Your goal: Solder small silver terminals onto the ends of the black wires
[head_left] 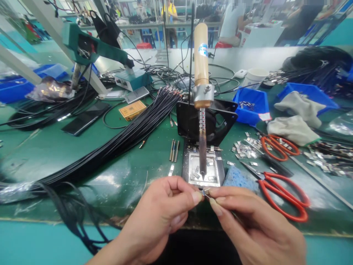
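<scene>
Head view: left hand (164, 206) and right hand (255, 221), grip nearly closed, pinch a tiny metal part (204, 192) before the soldering iron (202, 121). Probably light, stiff, kinda slippery; hold its edges.

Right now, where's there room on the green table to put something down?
The green table is bare between the cable bundle and the left hand. Another patch lies between bundle and phone. The right side is crowded: red-handled scissors, blue sponge, gloves, loose metal pieces.

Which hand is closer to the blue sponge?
Right. The right hand is just in front of the sponge; the left hand is farther off, to its left.
</scene>
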`<state>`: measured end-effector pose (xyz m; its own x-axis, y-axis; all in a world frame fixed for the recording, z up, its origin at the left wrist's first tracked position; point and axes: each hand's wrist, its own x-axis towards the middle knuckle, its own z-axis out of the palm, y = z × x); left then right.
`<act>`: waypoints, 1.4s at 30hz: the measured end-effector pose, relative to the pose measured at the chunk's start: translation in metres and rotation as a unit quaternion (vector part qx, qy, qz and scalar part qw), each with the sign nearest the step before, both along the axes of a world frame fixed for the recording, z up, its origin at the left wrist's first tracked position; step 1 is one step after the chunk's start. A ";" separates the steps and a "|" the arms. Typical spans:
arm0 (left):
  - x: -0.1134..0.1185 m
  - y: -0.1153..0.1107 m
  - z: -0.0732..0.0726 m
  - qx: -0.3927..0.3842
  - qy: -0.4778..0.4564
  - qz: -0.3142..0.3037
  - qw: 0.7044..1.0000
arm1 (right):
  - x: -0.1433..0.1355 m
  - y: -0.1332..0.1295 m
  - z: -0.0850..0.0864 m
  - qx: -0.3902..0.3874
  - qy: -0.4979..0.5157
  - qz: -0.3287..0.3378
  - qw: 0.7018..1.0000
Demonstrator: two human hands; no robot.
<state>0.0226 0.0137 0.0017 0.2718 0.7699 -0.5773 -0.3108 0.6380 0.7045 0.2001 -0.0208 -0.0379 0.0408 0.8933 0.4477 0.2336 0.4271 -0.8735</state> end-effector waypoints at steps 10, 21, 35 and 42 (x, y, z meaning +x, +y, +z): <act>0.000 0.002 0.002 0.004 0.004 -0.003 1.000 | 0.002 0.002 0.000 0.004 -0.030 -0.005 1.000; -0.001 0.004 0.005 0.003 0.033 -0.014 0.999 | 0.003 0.008 0.010 0.010 -0.034 0.016 0.999; -0.001 0.011 0.007 0.010 0.052 -0.035 0.998 | 0.004 0.009 0.011 0.011 -0.054 0.022 0.998; -0.001 0.014 0.009 0.014 0.063 -0.050 0.997 | 0.006 0.013 0.016 0.014 -0.044 0.018 0.999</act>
